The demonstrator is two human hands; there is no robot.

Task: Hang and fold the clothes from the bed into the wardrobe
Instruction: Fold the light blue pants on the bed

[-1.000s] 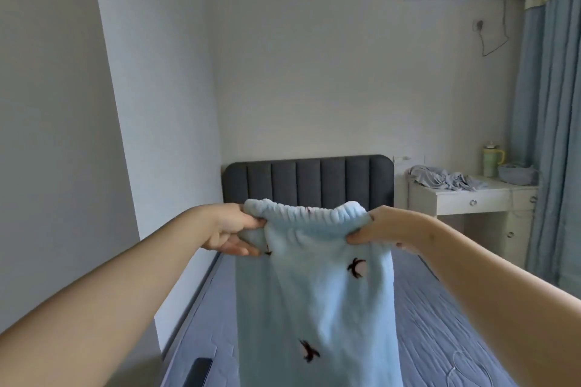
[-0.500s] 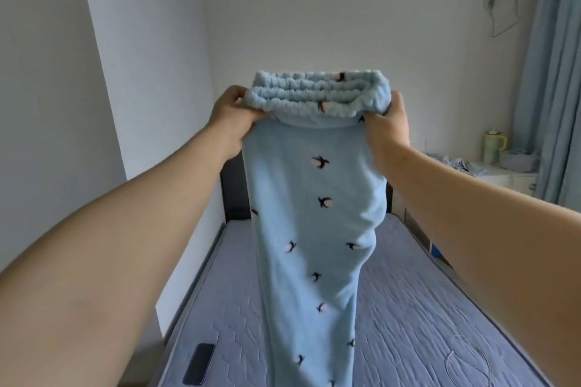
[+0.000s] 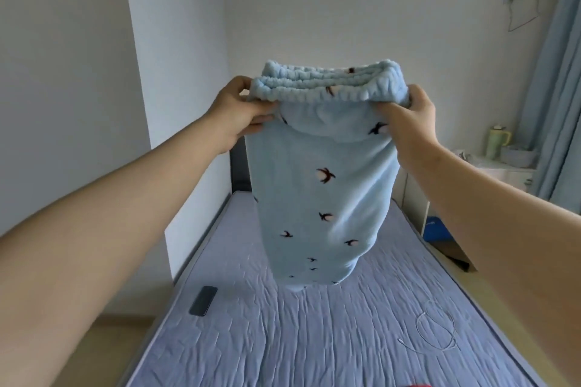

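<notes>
The trousers (image 3: 320, 173) now hang higher than a second ago, lifted over the bed (image 3: 283, 339). Our left grip (image 3: 239, 110) and right grip (image 3: 412, 122) each pinch an end of the elastic waistband (image 3: 323, 85). Soft, light, floppy fleece, we judge; the waistband gives the surest hold.

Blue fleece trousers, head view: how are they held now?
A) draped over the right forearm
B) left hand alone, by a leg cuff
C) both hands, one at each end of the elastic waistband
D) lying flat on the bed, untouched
C: the left hand and right hand each grip one end of the waistband, and the blue fleece trousers hang down from it over the bed.
</notes>
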